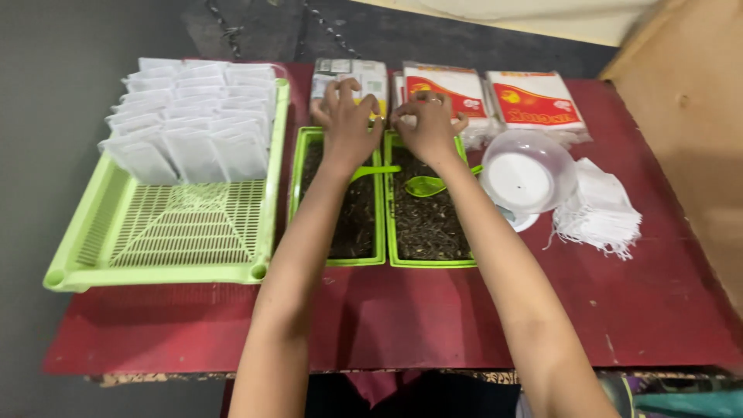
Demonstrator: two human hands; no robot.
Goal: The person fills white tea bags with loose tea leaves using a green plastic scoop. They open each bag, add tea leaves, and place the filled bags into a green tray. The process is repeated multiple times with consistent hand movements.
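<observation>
- I see a dark red tabletop (433,317) carrying everything.
- On its left lies a light green slatted plastic tray (166,232).
- In the middle sit two small green trays of dark loose leaves (352,220), side by side and touching.
- Along the far edge lie flat printed packets (534,101).
- On the right rest a clear plastic bowl (528,172) and a stack of white stringed sachets (600,213).

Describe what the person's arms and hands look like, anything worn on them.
Both arms are bare all the way down, with no sleeves, gloves or wristbands in view. The left hand shows no jewellery. The right hand appears to wear a small ring on one finger, though it is too small to make out.
</observation>
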